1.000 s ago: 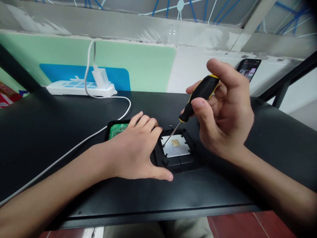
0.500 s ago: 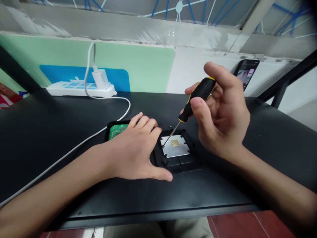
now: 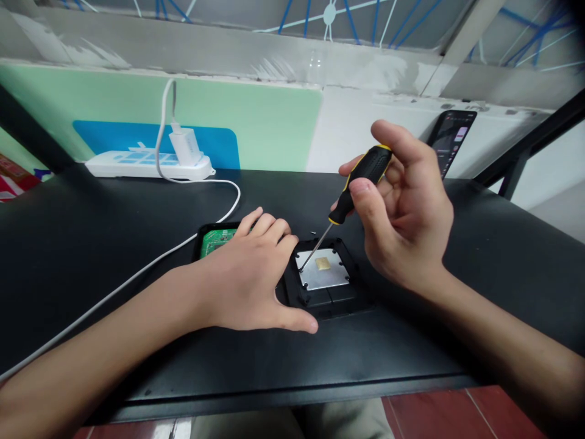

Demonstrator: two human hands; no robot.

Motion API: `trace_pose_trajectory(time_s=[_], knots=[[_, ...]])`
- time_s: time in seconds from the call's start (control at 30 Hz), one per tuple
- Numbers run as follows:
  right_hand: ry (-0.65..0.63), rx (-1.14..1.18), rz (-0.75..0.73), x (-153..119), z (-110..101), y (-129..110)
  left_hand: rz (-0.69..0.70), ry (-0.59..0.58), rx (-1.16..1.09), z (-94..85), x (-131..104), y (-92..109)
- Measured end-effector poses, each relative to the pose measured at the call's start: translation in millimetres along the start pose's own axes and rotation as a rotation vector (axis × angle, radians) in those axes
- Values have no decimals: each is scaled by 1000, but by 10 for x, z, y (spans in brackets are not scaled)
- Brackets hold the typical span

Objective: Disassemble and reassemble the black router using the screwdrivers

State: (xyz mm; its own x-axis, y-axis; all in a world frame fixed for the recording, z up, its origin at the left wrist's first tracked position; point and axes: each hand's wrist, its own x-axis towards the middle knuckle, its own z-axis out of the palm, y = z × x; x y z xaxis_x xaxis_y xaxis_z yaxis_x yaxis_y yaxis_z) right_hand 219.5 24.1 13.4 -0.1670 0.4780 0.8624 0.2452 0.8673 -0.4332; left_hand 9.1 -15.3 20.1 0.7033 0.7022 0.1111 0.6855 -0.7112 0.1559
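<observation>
My right hand [image 3: 406,213] grips a black and yellow screwdriver [image 3: 365,180] by its handle, thumb in front and forefinger over the butt end. The thin shaft slants down left, its tip at a screw on the left edge of a silver metal plate [image 3: 326,277]. That plate, with a small tan square pad [image 3: 322,263] on it, lies inside a black plastic casing [image 3: 336,296]. Stretched across the casing's left side is my left hand [image 3: 249,280], palm down, thumb spread wide. It partly covers a green circuit board [image 3: 214,241] in a black shell.
A tiny screw [image 3: 312,232] lies behind the casing. A white cable [image 3: 137,273] crosses the black table [image 3: 274,360] from a charger [image 3: 185,145] on a white power strip [image 3: 137,164]. At the back right, a phone [image 3: 452,143] leans on the wall.
My right hand and the screwdriver handle have shifted slightly left, while the tip stays at the same screw. My left hand keeps its place. The phone's screen picture has changed.
</observation>
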Motion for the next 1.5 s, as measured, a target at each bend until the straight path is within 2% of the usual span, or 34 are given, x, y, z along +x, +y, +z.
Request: trace_pose_trajectory(time_s=[0.6, 0.77, 1.07, 1.3, 1.5], knots=[[-9, -40, 43, -25, -23, 33, -5, 12, -2, 6, -1, 2], [-13, 6, 22, -20, -30, 36, -3, 6, -20, 8, -4, -5], [-78, 177, 12, 2, 19, -119, -7, -5, -23, 2, -4, -3], [-168, 120, -4, 43, 34, -199, -19, 15, 3, 7, -4, 9], [-159, -3, -85, 108, 71, -228, -21, 3, 4, -4, -4, 18]])
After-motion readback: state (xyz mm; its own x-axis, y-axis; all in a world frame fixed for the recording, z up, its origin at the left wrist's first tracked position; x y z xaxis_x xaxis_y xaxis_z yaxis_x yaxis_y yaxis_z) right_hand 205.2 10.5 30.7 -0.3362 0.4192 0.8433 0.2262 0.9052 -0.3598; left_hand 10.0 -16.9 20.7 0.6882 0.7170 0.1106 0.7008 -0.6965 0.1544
